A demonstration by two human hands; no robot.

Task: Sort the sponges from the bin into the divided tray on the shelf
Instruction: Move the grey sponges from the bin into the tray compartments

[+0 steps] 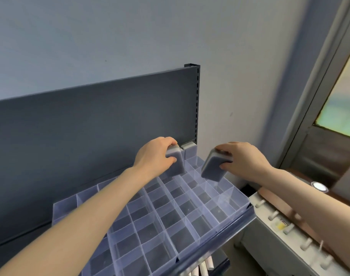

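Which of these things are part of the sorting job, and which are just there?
Job: left hand, left sponge, right hand, right sponge, corner sponge, tray, shelf unit.
Just there: door, white cabinet, wall.

No legible text — none anywhere.

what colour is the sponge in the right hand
The sponge is blue-grey with a pale layer; head view.

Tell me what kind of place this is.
Likely a stockroom or shop-style storage corner: dark metal shelving with a slotted upright, a clear divided tray on its shelf, and a plain wall beside a door.
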